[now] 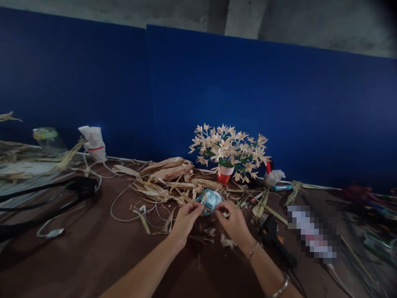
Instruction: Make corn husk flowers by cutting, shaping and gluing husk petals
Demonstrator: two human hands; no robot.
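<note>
Both hands meet at the middle of the brown table. My left hand (187,218) is closed in a pinch at the left edge of a light blue and white checked round thing (212,199), whose kind I cannot tell. My right hand (231,220), with bracelets at the wrist, is pinched at its right edge. Whatever lies between the fingertips is too small to make out. Dried husks (155,191) are heaped just beyond my hands. A black glue gun (274,238) lies to the right of my right hand.
Behind the hands, pale husk-like flowers (226,145) stand in a red and white cup (224,174). White cables (116,217) loop at left, near a black plug (82,187). A glass jar (49,140) stands far left. Right lies a blurred-out long white object (310,231). A blue partition (232,91) closes the back.
</note>
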